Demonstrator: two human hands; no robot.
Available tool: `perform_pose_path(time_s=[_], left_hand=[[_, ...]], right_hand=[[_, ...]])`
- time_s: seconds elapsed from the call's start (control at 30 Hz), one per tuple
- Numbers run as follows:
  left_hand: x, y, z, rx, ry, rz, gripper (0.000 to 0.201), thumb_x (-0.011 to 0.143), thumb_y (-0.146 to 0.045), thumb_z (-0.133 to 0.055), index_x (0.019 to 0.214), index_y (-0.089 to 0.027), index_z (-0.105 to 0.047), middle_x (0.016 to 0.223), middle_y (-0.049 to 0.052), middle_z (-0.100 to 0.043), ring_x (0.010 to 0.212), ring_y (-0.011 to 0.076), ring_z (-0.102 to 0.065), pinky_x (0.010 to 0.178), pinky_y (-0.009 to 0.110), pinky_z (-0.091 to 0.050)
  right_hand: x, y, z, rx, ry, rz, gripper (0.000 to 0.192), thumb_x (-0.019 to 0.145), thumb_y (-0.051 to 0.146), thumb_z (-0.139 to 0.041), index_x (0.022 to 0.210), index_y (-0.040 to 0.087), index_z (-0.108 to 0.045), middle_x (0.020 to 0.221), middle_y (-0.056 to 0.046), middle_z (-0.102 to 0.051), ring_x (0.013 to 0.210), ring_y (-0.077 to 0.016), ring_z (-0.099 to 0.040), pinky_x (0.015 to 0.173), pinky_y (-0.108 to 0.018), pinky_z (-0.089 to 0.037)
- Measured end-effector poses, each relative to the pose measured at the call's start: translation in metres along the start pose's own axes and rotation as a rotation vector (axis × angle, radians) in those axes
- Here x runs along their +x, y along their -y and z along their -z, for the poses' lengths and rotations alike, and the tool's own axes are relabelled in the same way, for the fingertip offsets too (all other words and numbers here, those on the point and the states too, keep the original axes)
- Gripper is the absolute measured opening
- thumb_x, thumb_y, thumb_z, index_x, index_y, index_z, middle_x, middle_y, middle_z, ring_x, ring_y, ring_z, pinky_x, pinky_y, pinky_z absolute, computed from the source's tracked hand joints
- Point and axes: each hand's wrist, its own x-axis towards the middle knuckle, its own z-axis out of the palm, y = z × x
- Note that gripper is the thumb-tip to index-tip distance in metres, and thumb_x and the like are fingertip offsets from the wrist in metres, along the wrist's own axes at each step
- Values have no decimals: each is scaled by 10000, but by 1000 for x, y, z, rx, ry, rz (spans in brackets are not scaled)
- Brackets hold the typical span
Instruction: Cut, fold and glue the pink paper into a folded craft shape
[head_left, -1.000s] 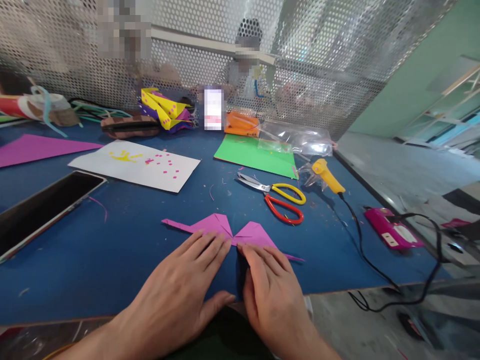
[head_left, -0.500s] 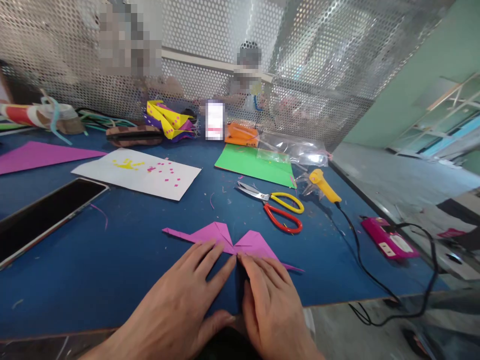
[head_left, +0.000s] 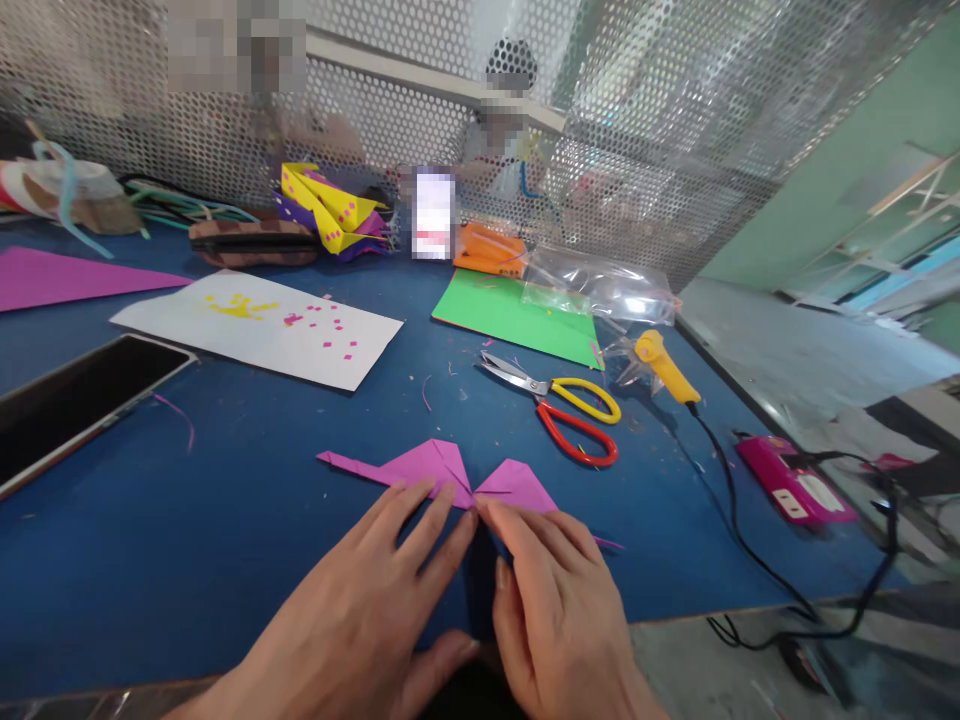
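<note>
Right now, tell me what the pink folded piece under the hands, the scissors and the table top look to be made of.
Pink folded piece: thin matte paper, judging by its sharp creases and flat lie. Scissors: shiny metal blades, glossy yellow and red loop handles, probably plastic-coated. Table top: dull blue board or mat with a lighter edge; I cannot tell which.

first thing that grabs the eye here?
Both hands pressed flat on a folded purple paper at the near edge of the blue table: left hand, right hand, fingertips meeting at its middle. Behind it to the right lie red-and-yellow scissors and a yellow glue gun.
</note>
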Motion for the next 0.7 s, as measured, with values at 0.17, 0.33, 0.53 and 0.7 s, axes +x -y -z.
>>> perform_pose_path(time_s=[0.17,0.33,0.53,0.7], left_hand=[[5,-1,5,-11,-86,20,576,869,-519,-620,1316,-155,-618,1292,79,-684,1193,310,-595,997,450,-526],[12,-1,12,5,-140,-15,517,856,-471,-631,1242,-130,-672,1234,87,-718,1121,305,-645,910,429,-568],[13,-1,10,12,-157,-8,470,846,-430,-611,1191,-126,-708,1211,102,-728,1101,303,-664,904,428,-571],[15,-1,14,28,-165,-33,454,805,-334,-607,1185,-106,-706,1190,102,-738,1072,306,-678,861,424,-589]], right_hand=[[3,1,-2,10,49,-28,437,886,61,-430,1303,-1,-547,1165,-116,-722,1034,-227,-614,891,-361,-456],[3,0,-2,-6,47,-35,408,897,77,-436,1273,21,-585,1132,-87,-739,1004,-230,-617,888,-367,-436],[-2,1,-6,-145,32,61,354,916,97,-435,1184,-4,-642,1104,-118,-760,1010,-259,-659,915,-385,-430],[-5,5,-10,-267,43,90,381,952,106,-372,1167,-1,-668,1120,-124,-761,1004,-278,-682,926,-405,-422]])
